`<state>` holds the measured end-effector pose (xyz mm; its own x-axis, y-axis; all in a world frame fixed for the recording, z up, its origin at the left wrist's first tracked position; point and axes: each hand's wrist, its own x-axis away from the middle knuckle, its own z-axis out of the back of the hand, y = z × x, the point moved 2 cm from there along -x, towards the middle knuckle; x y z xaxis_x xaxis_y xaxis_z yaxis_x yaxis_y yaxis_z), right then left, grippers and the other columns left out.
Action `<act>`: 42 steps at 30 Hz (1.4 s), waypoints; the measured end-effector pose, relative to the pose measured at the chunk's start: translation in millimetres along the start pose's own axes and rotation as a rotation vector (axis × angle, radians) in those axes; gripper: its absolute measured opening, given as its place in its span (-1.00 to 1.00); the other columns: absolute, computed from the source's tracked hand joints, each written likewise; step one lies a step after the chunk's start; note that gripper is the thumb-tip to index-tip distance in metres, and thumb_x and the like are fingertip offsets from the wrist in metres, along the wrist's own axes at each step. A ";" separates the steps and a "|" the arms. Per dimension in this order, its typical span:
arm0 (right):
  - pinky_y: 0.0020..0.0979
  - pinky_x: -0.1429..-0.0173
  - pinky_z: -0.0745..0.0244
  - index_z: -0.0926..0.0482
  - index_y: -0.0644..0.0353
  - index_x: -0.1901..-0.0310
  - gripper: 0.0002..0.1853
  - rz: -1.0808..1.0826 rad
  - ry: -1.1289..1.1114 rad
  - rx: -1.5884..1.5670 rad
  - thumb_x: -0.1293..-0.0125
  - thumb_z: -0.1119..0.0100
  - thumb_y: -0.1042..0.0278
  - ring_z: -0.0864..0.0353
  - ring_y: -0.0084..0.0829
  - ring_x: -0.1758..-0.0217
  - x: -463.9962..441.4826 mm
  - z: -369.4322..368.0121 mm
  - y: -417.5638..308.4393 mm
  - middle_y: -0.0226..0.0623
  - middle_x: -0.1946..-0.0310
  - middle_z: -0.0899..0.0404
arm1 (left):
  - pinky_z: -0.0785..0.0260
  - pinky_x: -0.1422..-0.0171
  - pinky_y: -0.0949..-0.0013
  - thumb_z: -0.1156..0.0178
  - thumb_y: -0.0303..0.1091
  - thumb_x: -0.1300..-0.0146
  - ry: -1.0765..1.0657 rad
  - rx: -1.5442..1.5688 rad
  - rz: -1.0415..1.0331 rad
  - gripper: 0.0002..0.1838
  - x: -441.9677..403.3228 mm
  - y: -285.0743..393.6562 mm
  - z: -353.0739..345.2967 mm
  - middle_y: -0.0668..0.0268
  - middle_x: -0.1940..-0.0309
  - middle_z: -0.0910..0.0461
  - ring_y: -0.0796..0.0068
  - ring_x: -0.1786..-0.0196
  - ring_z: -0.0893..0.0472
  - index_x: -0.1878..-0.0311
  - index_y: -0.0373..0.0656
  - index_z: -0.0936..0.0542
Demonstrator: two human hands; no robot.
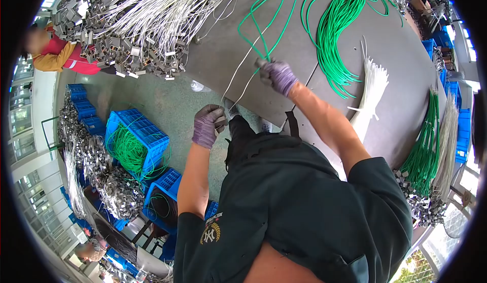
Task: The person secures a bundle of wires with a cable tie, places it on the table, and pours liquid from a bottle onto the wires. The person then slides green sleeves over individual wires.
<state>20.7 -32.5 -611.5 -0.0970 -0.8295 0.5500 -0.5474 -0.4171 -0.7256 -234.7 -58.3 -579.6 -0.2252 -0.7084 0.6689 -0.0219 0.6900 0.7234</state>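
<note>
My left hand [209, 124], in a purple and grey work glove, is closed at the table's near left edge. Two ends of a thin white wire [236, 73] run up from its fingers across the grey table top. In a matching glove, my right hand [278, 75] pinches a green wire [276, 33] that loops away toward the far edge. The white wire passes beneath this green loop. Right of my right hand lies a thick bundle of green wires [332, 34]. Nearer to me is a tied bundle of white wires [372, 87].
A large heap of white wires with grey metal connectors [152, 54] covers the table's left end. Blue crates [152, 138], one holding green wire, stand on the floor at left. A person in red [81, 57] is beyond the heap. Green bundles [425, 146] hang at right.
</note>
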 end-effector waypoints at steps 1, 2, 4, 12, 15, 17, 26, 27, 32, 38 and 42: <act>-0.55 0.70 -0.04 -0.48 0.26 0.35 -0.82 -0.031 -0.005 0.017 -0.22 -0.18 0.33 -0.22 -0.61 0.75 3.5 -8.1 11.9 -0.49 0.71 -0.27 | -0.15 0.63 0.55 -0.17 -0.39 -0.11 0.019 0.033 0.016 -0.81 -0.1 1.5 -4.9 0.35 0.60 -0.40 0.57 0.64 -0.39 0.26 -0.26 -0.45; -0.54 0.70 -0.04 -0.48 0.26 0.36 -0.82 -0.061 -0.010 0.033 -0.21 -0.19 0.32 -0.22 -0.61 0.75 7.7 -14.6 21.5 -0.48 0.72 -0.28 | -0.14 0.63 0.55 -0.17 -0.38 -0.11 0.039 0.066 0.032 -0.82 -1.7 2.7 -7.5 0.38 0.62 -0.39 0.57 0.65 -0.38 0.26 -0.25 -0.45; -0.53 0.69 -0.07 -0.47 0.21 0.43 -0.81 -0.117 -0.090 -0.004 -0.19 -0.21 0.30 -0.24 -0.61 0.75 22.4 -27.2 33.4 -0.47 0.73 -0.30 | -0.12 0.64 0.55 -0.16 -0.37 -0.12 0.021 0.131 0.036 -0.84 -10.9 3.5 -8.2 0.41 0.66 -0.34 0.59 0.66 -0.34 0.29 -0.21 -0.44; -0.52 0.68 -0.07 -0.43 0.19 0.52 -0.77 -0.116 -0.152 0.076 -0.24 -0.16 0.32 -0.19 -0.62 0.75 32.0 -42.7 27.5 -0.46 0.74 -0.27 | -0.17 0.66 0.45 -0.09 -0.33 -0.17 -0.089 0.362 0.056 -0.91 -46.4 4.8 -16.0 0.40 0.68 -0.34 0.49 0.66 -0.35 0.33 -0.09 -0.40; -0.51 0.70 -0.08 -0.43 0.17 0.59 -0.73 -0.107 -0.072 0.030 -0.20 -0.22 0.29 -0.25 -0.61 0.78 42.4 -49.6 30.6 -0.44 0.77 -0.32 | -0.29 0.58 0.39 -0.09 -0.36 -0.17 0.023 0.373 0.043 -0.92 -46.9 9.1 -34.5 0.37 0.57 -0.45 0.45 0.59 -0.45 0.28 -0.09 -0.45; -0.51 0.70 -0.08 -0.44 0.18 0.58 -0.73 -0.103 -0.110 0.033 -0.20 -0.23 0.29 -0.25 -0.60 0.78 44.6 -51.0 42.4 -0.45 0.78 -0.31 | -0.34 0.53 0.36 -0.09 -0.38 -0.17 0.106 0.361 0.039 -0.93 -49.6 11.1 -39.6 0.35 0.53 -0.49 0.44 0.56 -0.47 0.28 -0.09 -0.48; -0.47 0.69 -0.18 -0.47 0.20 0.57 -0.71 -0.110 -0.104 0.259 -0.18 -0.26 0.22 -0.32 -0.56 0.77 24.6 -36.8 26.6 -0.39 0.76 -0.38 | -0.38 0.42 0.43 -0.14 -0.38 -0.15 -0.020 0.229 -0.147 -0.93 -77.1 20.4 -43.3 0.34 0.51 -0.53 0.47 0.50 -0.52 0.32 -0.14 -0.54; -0.49 0.68 -0.16 -0.46 0.18 0.58 -0.70 -0.098 -0.136 0.354 -0.22 -0.21 0.21 -0.30 -0.58 0.77 26.6 -36.9 16.2 -0.41 0.77 -0.37 | -0.40 0.41 0.44 -0.15 -0.38 -0.17 -0.081 0.214 -0.151 -0.92 -77.9 22.3 -41.9 0.34 0.49 -0.53 0.48 0.48 -0.53 0.32 -0.15 -0.55; -0.51 0.68 -0.13 -0.45 0.16 0.57 -0.68 -0.058 -0.115 0.220 -0.26 -0.16 0.18 -0.28 -0.61 0.77 26.2 -41.7 27.0 -0.44 0.76 -0.36 | -0.43 0.37 0.44 -0.17 -0.39 -0.17 -0.095 0.265 -0.233 -0.92 -84.5 21.6 -52.8 0.34 0.47 -0.53 0.48 0.44 -0.54 0.30 -0.17 -0.55; -0.49 0.67 -0.17 -0.50 0.20 0.54 -0.71 -0.068 -0.015 0.020 -0.25 -0.17 0.19 -0.30 -0.58 0.77 36.6 -47.9 30.3 -0.42 0.77 -0.38 | -0.44 0.32 0.43 -0.17 -0.38 -0.18 0.087 0.377 -0.212 -0.93 -87.0 22.8 -63.3 0.34 0.46 -0.54 0.47 0.40 -0.54 0.30 -0.15 -0.55; -0.54 0.68 -0.10 -0.45 0.15 0.50 -0.73 -0.040 -0.134 0.145 -0.30 -0.09 0.19 -0.30 -0.61 0.77 29.9 -36.7 29.9 -0.43 0.72 -0.39 | -0.44 0.31 0.43 -0.17 -0.38 -0.18 -0.096 0.371 -0.071 -0.93 -92.0 24.5 -57.2 0.34 0.45 -0.54 0.47 0.39 -0.54 0.30 -0.13 -0.54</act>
<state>-29.1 -56.2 -601.6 0.0391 -0.8493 0.5265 -0.4219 -0.4916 -0.7617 -158.8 15.3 -613.7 -0.3007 -0.7511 0.5877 -0.3878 0.6593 0.6442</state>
